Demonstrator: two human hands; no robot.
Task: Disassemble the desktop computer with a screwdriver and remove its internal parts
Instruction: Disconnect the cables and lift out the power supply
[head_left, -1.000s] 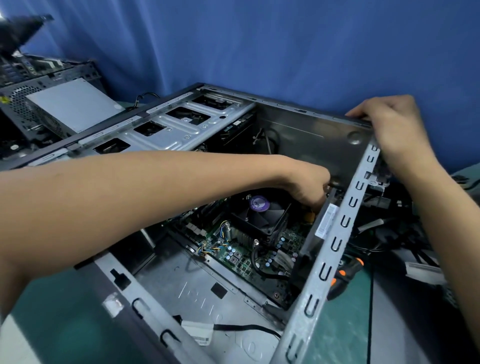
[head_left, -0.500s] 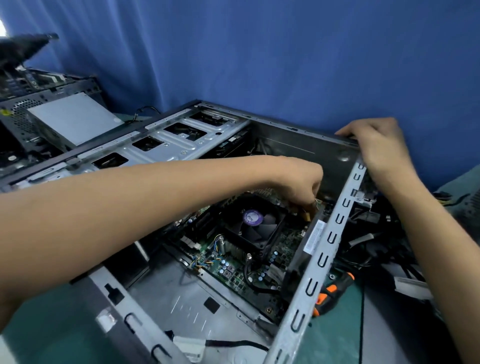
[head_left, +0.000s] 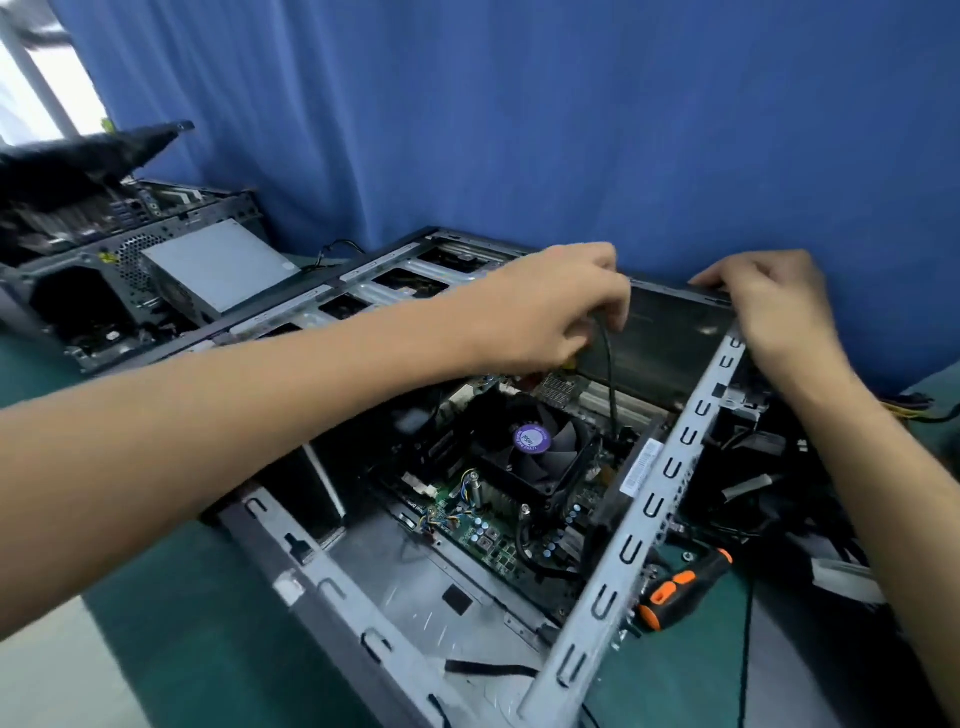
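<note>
While left grip (head_left: 550, 312) pinches a black cable (head_left: 610, 384), right grip (head_left: 774, 306) clasps case rim (head_left: 665, 286) — green mat (head_left: 171, 613), blue curtain (head_left: 519, 130)

— What's behind it all?
— A blue curtain (head_left: 519, 130), hanging in folds right across the back.
— And the light?
— Daylight from a window (head_left: 31, 88) at far left, very bright. The desk (head_left: 197, 623) is green on top.
</note>
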